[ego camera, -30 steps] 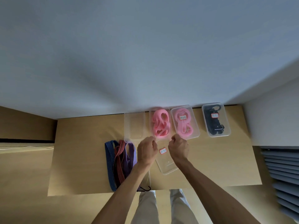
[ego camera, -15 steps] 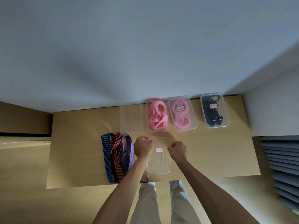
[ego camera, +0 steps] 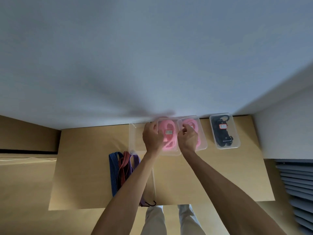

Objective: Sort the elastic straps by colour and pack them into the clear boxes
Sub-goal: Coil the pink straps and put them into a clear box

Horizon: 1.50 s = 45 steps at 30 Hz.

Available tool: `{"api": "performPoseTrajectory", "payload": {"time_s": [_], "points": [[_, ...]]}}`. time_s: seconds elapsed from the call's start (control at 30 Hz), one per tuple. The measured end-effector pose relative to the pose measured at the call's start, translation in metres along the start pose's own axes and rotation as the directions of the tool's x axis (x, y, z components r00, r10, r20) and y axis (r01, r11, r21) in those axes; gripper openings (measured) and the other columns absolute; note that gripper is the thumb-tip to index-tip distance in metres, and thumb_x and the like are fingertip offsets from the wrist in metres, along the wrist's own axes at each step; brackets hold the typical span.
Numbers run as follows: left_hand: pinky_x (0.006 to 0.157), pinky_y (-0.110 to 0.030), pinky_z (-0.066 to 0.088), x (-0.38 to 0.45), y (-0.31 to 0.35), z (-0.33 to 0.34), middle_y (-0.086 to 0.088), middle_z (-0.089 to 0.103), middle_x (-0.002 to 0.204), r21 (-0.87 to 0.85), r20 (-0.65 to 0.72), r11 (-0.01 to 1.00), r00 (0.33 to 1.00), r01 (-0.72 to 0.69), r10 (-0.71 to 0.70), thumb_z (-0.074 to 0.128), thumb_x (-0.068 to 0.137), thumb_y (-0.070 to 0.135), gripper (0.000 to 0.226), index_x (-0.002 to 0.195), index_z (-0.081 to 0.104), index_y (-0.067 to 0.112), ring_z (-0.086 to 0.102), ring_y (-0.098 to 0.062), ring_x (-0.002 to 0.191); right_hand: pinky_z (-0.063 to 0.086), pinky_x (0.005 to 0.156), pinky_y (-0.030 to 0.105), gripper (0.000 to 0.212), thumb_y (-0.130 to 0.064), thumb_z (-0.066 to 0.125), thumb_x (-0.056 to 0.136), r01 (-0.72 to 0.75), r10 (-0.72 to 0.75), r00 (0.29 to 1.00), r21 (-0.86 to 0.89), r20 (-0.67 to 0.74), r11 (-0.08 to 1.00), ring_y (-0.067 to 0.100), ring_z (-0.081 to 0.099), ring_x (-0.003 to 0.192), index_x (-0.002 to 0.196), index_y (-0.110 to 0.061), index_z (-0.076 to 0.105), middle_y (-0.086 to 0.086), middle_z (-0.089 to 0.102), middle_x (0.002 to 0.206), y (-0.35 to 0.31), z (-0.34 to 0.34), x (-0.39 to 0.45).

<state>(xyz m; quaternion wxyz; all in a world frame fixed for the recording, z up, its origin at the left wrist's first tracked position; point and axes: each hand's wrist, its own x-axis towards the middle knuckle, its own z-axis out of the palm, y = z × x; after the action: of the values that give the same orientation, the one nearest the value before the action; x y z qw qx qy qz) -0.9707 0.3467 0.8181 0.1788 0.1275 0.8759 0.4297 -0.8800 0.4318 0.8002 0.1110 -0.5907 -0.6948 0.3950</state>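
Observation:
A clear lid with a red-edged label [ego camera: 169, 132] lies over the box of pink straps [ego camera: 169, 146] at the back of the table. My left hand [ego camera: 151, 138] grips the lid's left edge and my right hand [ego camera: 187, 138] grips its right edge. A second box of pink straps [ego camera: 200, 133] stands just to the right, partly behind my right hand. Further right is a lidded box of black straps [ego camera: 224, 133]. An empty clear box [ego camera: 135, 138] stands to the left. Blue, red-striped and purple straps [ego camera: 122, 168] lie loose on the table beside my left forearm.
The wooden table [ego camera: 220, 175] stands against a grey wall. Its front edge is near my legs. A slatted grey unit [ego camera: 298, 192] stands at the right. A black hook of a strap [ego camera: 151, 204] lies at the table's front edge.
Both hands picked up the clear labelled lid from the table in front and carried it forward onto the left box of pink straps.

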Motion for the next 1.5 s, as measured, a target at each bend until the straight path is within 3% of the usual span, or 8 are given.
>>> {"api": "performPoseTrajectory", "payload": {"time_s": [0.13,0.23,0.43,0.6,0.83,1.03,1.3,1.5], "points": [[0.096,-0.036,0.050,0.015,-0.007,0.009,-0.009,0.064,0.117,0.079,0.065,0.997,0.998,-0.010,0.005,0.057,0.080,-0.006,0.043,0.119,0.068,0.009,0.061,-0.024,0.109,0.056,0.066,0.033,0.033,-0.002,0.049,0.092,-0.034,0.039,0.998,-0.100,0.055,0.994,0.028,0.065,0.076,0.120,-0.012,0.062,0.014,0.071,0.093,-0.011,0.016,0.022],[0.082,-0.032,0.049,0.021,-0.017,0.013,-0.009,0.068,0.106,0.188,0.075,0.981,0.996,-0.050,0.036,0.059,0.079,-0.007,0.036,0.109,0.070,0.010,0.062,-0.029,0.102,0.050,0.075,0.031,0.023,-0.007,0.049,0.093,0.030,-0.007,0.989,-0.155,0.148,0.987,0.031,0.064,0.088,0.109,-0.009,0.065,0.010,0.067,0.095,-0.004,0.023,0.025],[0.084,-0.028,0.045,0.026,-0.037,0.014,-0.014,0.065,0.112,0.314,0.136,0.949,0.990,-0.012,-0.032,0.062,0.082,-0.003,0.034,0.116,0.067,0.003,0.061,-0.029,0.104,0.023,0.037,0.025,0.015,-0.010,0.055,0.093,-0.014,0.029,0.998,-0.290,0.048,0.957,0.015,0.043,0.048,0.093,-0.018,0.068,-0.004,0.054,0.062,-0.012,0.034,0.020],[0.087,-0.036,0.048,0.029,-0.044,0.014,-0.015,0.067,0.109,0.355,0.141,0.935,0.989,-0.011,-0.042,0.061,0.089,0.002,0.027,0.115,0.067,0.002,0.063,-0.032,0.100,0.050,0.077,0.040,0.037,0.009,0.053,0.086,0.098,-0.081,0.994,-0.266,0.075,0.959,0.033,0.061,0.091,0.113,-0.008,0.071,0.018,0.062,0.107,-0.004,0.040,0.021],[0.069,-0.023,0.042,0.026,-0.041,0.020,-0.009,0.064,0.109,0.353,0.241,0.934,0.970,-0.050,-0.039,0.074,0.080,0.021,0.030,0.106,0.065,0.007,0.061,-0.022,0.088,0.041,0.065,0.034,0.028,0.005,0.051,0.088,0.066,-0.051,0.997,-0.299,0.057,0.952,0.034,0.064,0.092,0.105,-0.005,0.070,0.016,0.068,0.104,-0.002,0.041,0.024],[0.081,-0.029,0.047,0.021,-0.052,0.018,-0.011,0.058,0.124,0.394,0.252,0.915,0.968,-0.082,-0.022,0.078,0.083,0.026,0.049,0.123,0.058,0.005,0.062,-0.027,0.104,0.032,0.054,0.029,0.021,0.003,0.054,0.081,0.080,-0.052,0.995,-0.371,0.085,0.925,0.023,0.052,0.063,0.085,-0.011,0.069,0.010,0.070,0.076,-0.004,0.047,0.015],[0.074,-0.024,0.043,0.019,-0.046,0.021,-0.007,0.059,0.116,0.353,0.270,0.919,0.960,-0.174,0.078,0.076,0.084,0.031,0.042,0.115,0.058,0.008,0.061,-0.024,0.096,0.044,0.051,0.031,0.021,0.000,0.057,0.086,0.071,-0.039,0.996,-0.433,0.083,0.899,0.019,0.054,0.058,0.085,-0.015,0.071,0.006,0.068,0.070,-0.002,0.042,0.018],[0.091,-0.034,0.052,0.012,-0.046,0.022,-0.012,0.058,0.130,0.276,0.239,0.935,0.959,-0.221,0.155,0.073,0.085,0.014,0.051,0.131,0.056,0.002,0.059,-0.029,0.114,0.047,0.060,0.038,0.028,0.007,0.047,0.086,0.084,-0.090,0.995,-0.121,-0.048,0.989,0.031,0.063,0.075,0.097,-0.002,0.071,0.014,0.070,0.087,0.002,0.041,0.012]]}}
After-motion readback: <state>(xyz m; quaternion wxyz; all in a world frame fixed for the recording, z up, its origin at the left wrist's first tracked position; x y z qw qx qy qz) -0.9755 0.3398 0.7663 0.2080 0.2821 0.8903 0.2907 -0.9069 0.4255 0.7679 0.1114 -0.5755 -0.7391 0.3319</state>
